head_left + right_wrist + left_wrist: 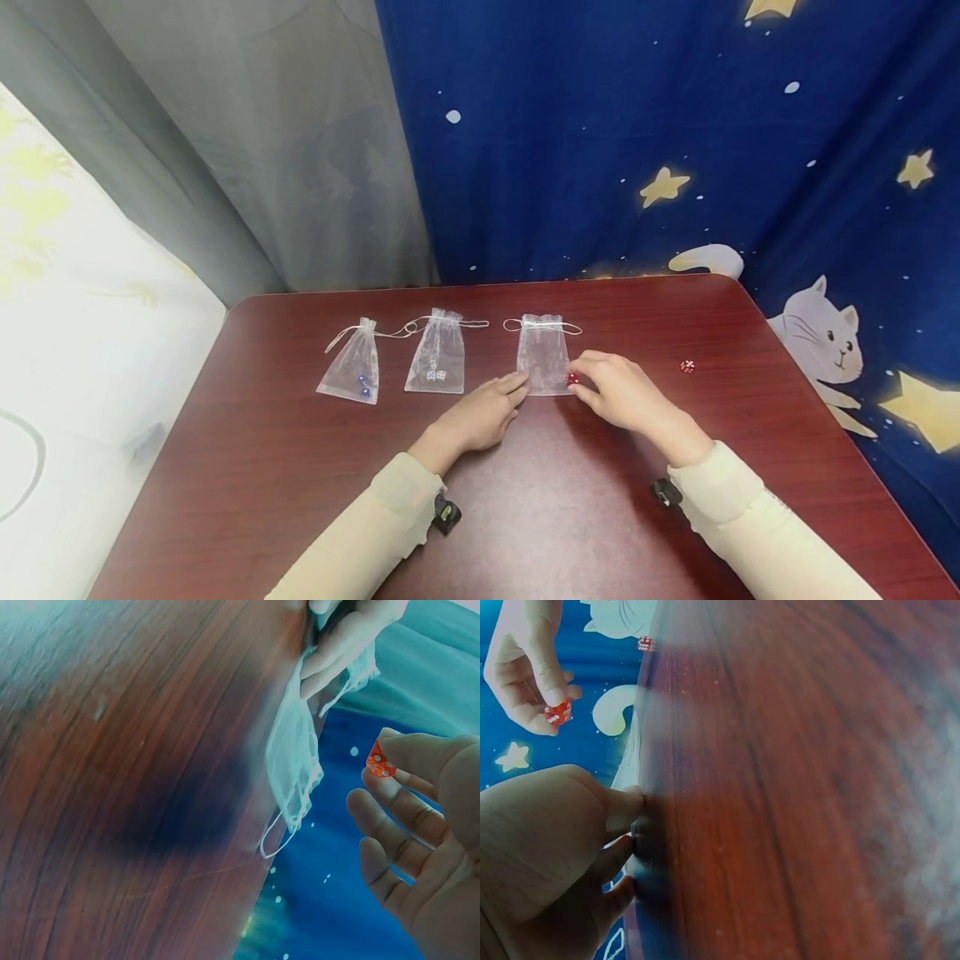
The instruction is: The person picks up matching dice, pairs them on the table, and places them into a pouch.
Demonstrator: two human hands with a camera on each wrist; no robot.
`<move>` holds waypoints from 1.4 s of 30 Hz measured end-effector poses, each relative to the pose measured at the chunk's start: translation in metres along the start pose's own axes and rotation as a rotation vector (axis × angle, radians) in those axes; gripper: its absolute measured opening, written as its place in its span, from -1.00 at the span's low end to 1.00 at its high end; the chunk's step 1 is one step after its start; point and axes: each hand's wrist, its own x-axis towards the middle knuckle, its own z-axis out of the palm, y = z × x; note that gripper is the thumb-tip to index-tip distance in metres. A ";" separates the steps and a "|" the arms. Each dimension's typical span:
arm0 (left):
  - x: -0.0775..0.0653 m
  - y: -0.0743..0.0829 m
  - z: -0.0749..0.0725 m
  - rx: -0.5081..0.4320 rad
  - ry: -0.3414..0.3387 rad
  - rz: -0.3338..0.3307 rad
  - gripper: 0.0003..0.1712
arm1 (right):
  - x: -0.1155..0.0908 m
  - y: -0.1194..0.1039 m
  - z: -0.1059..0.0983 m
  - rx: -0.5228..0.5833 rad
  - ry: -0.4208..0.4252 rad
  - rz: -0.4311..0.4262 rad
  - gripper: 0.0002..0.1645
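Observation:
Between thumb and index finger, my right hand (621,393) pinches a red die (379,760) with white dots. It holds the die above the table, by the lower right corner of a sheer white drawstring pouch (543,357). The fingertips of my left hand (478,415) rest on the table and touch the lower left corner of that same pouch, which lies flat with its cord at the far end. In the left wrist view, my left fingers (617,859) point down along the tabletop. The red die also shows clear of the table there.
To the left lie a pouch with white dice (439,350) and another with blue dice (352,362). A second red item (687,366), dice-like with white dots, sits toward the right of the dark red wooden table (300,500). Curtains (540,150) hang behind its far edge.

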 end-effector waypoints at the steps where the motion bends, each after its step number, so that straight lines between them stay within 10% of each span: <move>1: 0.000 0.000 0.000 0.003 0.002 0.000 -0.42 | 0.001 -0.002 0.000 -0.001 -0.001 -0.006 -0.69; 42: 0.000 -0.002 0.002 -0.013 0.011 -0.004 -0.41 | 0.005 -0.055 0.023 0.001 -0.084 -0.212 -0.84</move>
